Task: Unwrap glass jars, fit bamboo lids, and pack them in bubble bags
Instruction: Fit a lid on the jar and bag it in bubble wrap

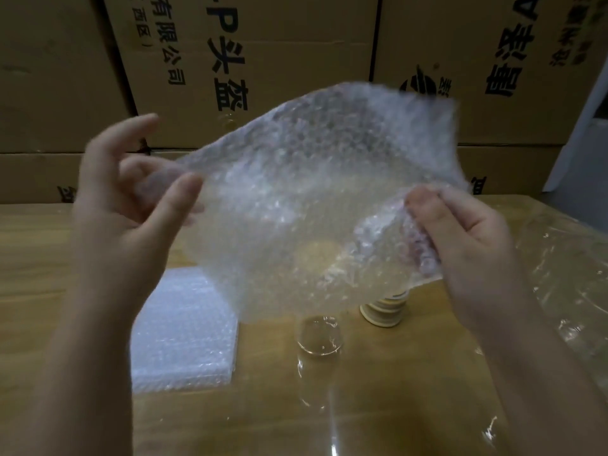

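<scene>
Bagging is just starting. Left hand [131, 205] is pinching the bubble bag's [296, 179] left edge, right hand [460, 238] is gripping its crumpled right corner. Unwrapped glass jar [318, 337] is standing below, beside the lid stack [383, 312]; can't tell if it's lidded.

On the table [411, 390], a stack of bubble bags [184, 330] lies left of a jar [318, 337]; a stack of lids [383, 311] stands just behind and right of it. Loose wrap [559, 274] lies far right. Above them, the left hand [131, 205] and right hand [460, 238] hold 1 bubble bag [296, 192] between them. Boxes [263, 44] stand behind the table.
</scene>
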Tool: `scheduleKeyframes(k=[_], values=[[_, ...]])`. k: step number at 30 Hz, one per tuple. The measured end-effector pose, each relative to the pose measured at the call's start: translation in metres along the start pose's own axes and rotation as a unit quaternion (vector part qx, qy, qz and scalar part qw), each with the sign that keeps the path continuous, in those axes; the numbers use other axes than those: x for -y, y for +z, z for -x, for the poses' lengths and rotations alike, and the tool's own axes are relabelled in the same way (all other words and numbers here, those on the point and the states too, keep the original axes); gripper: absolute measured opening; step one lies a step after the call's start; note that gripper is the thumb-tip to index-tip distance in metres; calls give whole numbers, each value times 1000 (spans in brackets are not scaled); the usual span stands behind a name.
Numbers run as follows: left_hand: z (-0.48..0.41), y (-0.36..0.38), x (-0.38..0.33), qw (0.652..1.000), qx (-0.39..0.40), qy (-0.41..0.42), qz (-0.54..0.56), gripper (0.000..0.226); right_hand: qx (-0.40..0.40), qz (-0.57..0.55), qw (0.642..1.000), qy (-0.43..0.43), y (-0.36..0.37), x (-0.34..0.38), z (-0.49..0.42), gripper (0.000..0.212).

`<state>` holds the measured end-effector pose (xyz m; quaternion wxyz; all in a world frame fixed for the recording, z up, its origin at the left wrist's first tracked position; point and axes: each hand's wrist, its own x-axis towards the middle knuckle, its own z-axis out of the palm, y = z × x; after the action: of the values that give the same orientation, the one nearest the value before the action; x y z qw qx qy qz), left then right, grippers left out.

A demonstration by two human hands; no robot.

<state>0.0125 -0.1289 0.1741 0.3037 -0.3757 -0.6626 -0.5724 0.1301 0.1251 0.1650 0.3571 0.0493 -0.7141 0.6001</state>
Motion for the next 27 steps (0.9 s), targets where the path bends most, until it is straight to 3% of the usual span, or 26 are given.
scheduleKeyframes(k=[2, 4, 6, 8, 12, 14, 18, 22, 25, 27], values=[[2, 8, 6, 978, -4, -150, 142, 62, -28, -38, 995, 88, 0, -2, -3, 28], [7, 14, 12, 925, 89, -284, 235, 86, -58, -82, 982, 161, -1, -5, -7, 30], [13, 18, 16, 896, 190, -325, 236, 88, -72, -90, 974, 196, -2, -6, -9, 32], [17, 20, 20, 897, 226, -319, 209, 81, -57, -73, 975, 204, -4, -7, -9, 33], [16, 21, 31, 913, 151, -329, 188, 32, 43, 29, 979, 199, -9, -8, -9, 35], [16, 19, 34, 927, 131, -312, 162, 15, 49, 68, 978, 193, -11, -13, -11, 25], [14, 10, 36, 937, 131, -273, 173, 46, 27, 100, 986, 128, -10, -20, -14, 20], [13, 11, 36, 962, 101, -211, 143, 11, -13, 156, 987, 30, -13, -18, -14, 20], [11, 10, 29, 971, 39, -196, 132, 19, -29, 208, 978, -16, -19, -12, -14, 15], [11, 5, 26, 991, 63, -114, 21, 23, -14, 219, 976, -8, -23, -10, -12, 22]])
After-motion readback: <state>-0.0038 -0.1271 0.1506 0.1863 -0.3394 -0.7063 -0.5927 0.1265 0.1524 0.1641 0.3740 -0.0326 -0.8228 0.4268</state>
